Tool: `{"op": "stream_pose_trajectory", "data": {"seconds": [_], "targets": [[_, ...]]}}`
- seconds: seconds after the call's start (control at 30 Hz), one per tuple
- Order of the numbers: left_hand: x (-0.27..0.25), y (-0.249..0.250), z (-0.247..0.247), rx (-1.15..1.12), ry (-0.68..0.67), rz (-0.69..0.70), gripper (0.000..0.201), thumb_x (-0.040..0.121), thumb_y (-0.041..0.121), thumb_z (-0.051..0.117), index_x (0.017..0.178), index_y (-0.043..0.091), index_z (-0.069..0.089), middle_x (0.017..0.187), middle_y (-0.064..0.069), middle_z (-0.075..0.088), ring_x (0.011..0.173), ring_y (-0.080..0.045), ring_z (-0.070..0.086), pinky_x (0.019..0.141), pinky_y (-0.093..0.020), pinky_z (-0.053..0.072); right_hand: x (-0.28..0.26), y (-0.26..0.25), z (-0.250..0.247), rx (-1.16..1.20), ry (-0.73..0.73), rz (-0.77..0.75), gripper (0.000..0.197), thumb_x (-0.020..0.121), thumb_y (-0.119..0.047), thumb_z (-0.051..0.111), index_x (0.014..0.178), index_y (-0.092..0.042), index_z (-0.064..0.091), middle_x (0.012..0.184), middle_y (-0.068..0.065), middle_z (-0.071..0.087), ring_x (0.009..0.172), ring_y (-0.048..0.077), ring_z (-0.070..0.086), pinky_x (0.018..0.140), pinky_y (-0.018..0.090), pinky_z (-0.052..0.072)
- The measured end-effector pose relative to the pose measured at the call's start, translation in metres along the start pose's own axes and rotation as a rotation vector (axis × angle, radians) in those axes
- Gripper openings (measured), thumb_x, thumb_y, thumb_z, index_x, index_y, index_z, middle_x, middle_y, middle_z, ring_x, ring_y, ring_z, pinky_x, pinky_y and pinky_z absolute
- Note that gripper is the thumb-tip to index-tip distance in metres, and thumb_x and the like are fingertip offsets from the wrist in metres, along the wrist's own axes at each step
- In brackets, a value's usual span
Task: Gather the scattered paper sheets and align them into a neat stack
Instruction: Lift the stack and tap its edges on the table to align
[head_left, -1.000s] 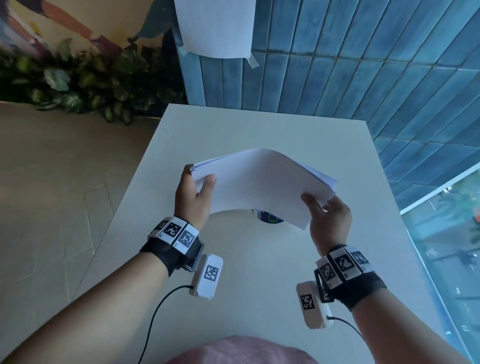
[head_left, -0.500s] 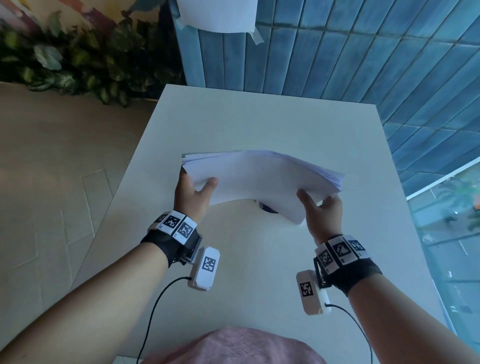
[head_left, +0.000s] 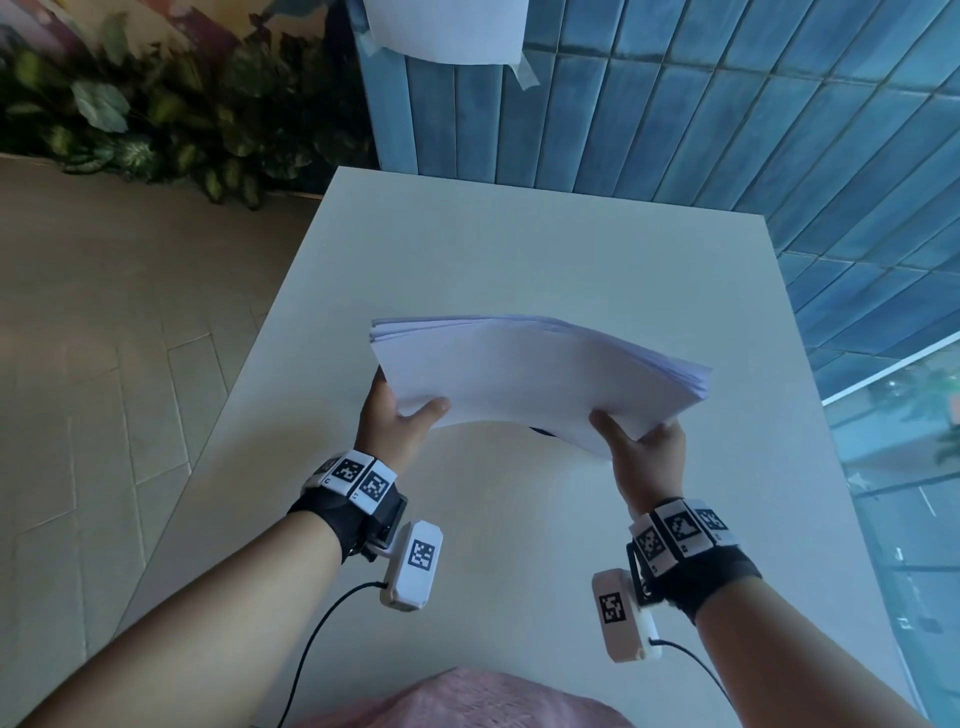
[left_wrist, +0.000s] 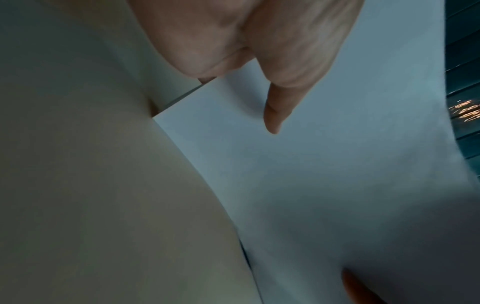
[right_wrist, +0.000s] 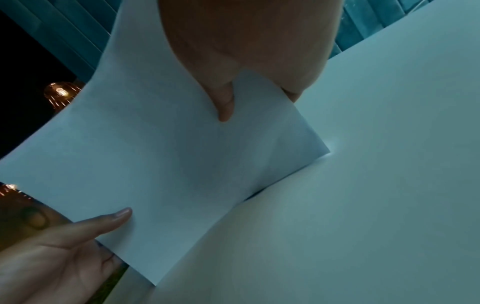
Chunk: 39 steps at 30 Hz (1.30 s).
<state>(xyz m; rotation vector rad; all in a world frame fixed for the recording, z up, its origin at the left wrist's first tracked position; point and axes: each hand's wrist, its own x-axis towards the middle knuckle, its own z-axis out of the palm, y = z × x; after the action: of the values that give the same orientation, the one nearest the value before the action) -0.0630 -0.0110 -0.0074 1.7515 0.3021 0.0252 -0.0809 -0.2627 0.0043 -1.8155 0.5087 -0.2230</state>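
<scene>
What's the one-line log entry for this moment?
left hand: grips paper stack | right hand: grips stack | stack: above table, far edges uneven

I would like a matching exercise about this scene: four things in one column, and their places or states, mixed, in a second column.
Things:
1. paper stack
2. left hand
3. sheet on the wall
4. table

Places or states:
a. taped up above the far edge of the table
b. grips the near left corner of the stack
c. held in the air, sagging between two hands
d. under the raised stack

Pairs: 1-c, 2-b, 3-a, 4-d
</scene>
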Motion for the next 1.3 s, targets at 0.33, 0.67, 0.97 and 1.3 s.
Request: {"op": "stream_pose_trajectory", "data": {"seconds": [0.33, 0.67, 0.97, 1.3], "targets": [[0.013, 0.014, -0.023, 0.082, -0.038, 0.077, 0.028, 0.084, 0.007, 0.07, 0.11, 0.014, 0.063, 0.109, -0.005, 0.07, 0.106, -0.023, 0.066, 0.091, -0.029, 0.048, 0.021, -0.019, -0.019, -0.016, -0.036, -0.075, 0.028, 0.074, -0.003, 0.077, 0.063, -0.018, 0.057, 0.057, -0.012, 0.063, 0.047, -0.006, 0.056, 0.05, 0.009, 0.041], [0.026, 0.114, -0.051, 0.636, -0.127, 0.389, 0.03, 0.088, 0.021, 0.061, 0.117, 0.013, 0.058, 0.108, -0.008, 0.07, 0.098, -0.028, 0.064, 0.083, -0.029, 0.047, 0.027, -0.073, -0.018, -0.188, 0.1, -0.184, 0.071, 0.072, -0.025, 0.08, 0.132, -0.014, 0.045, 0.13, 0.004, 0.053, 0.124, 0.026, 0.047, 0.102, 0.038, 0.041], [0.004, 0.198, -0.022, 1.182, -0.265, 0.658, 0.015, 0.089, 0.012, 0.047, 0.103, 0.013, 0.052, 0.096, -0.011, 0.064, 0.09, -0.036, 0.059, 0.071, -0.038, 0.047, 0.001, -0.164, -0.01, -0.027, -0.252, -0.585, 0.023, 0.078, -0.016, 0.076, 0.095, -0.027, 0.065, 0.091, -0.005, 0.072, 0.087, 0.019, 0.068, 0.081, 0.039, 0.055], [0.001, 0.194, -0.034, 1.115, -0.34, 0.504, 0.017, 0.082, 0.038, 0.066, 0.098, 0.033, 0.068, 0.086, 0.006, 0.065, 0.086, -0.023, 0.062, 0.075, -0.035, 0.051, 0.009, -0.131, -0.037, 0.312, -0.285, -0.381, 0.023, 0.075, 0.004, 0.075, 0.073, -0.016, 0.065, 0.067, -0.009, 0.071, 0.063, 0.011, 0.064, 0.059, 0.021, 0.051]]}}
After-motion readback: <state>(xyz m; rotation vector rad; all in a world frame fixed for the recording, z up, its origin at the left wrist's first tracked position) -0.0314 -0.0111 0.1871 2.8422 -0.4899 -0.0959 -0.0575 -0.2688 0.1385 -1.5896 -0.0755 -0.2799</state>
